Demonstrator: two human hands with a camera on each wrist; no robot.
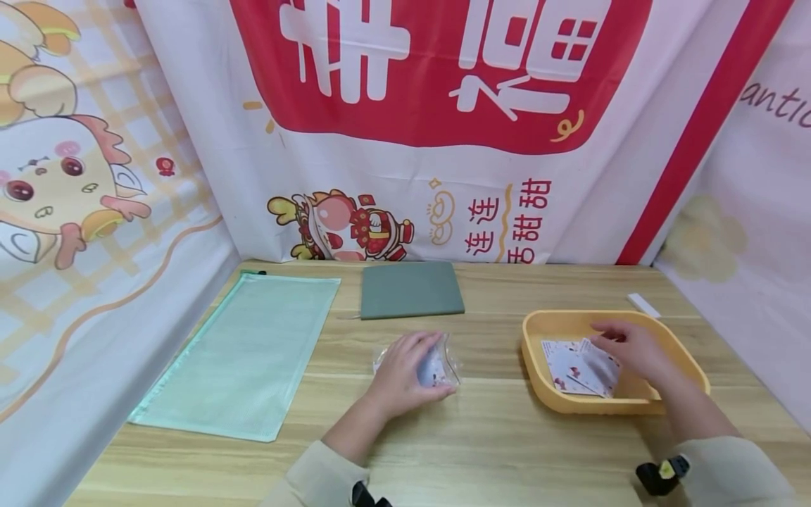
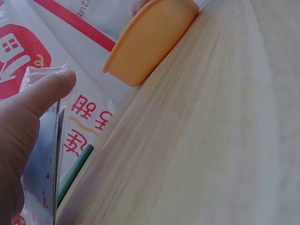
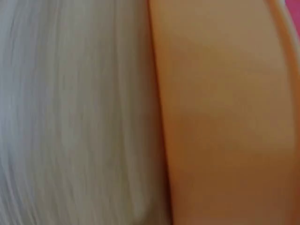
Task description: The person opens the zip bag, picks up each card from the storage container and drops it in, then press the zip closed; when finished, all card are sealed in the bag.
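My left hand grips a clear plastic zip bag with a printed card or paper inside, low over the middle of the table. In the left wrist view the thumb lies across the top of the bag. My right hand reaches into the yellow basket, its fingers bent beside the white printed cards lying there. Whether those fingers pinch a card cannot be told. The right wrist view is blurred and shows only the basket's outer wall and table, not the hand.
A mint-green mesh zip pouch lies flat at the left. Toward the back sits a grey-green notebook. Behind the basket is a small white strip. Printed cloth hangs along the table's back edge, with more cloth at both sides.
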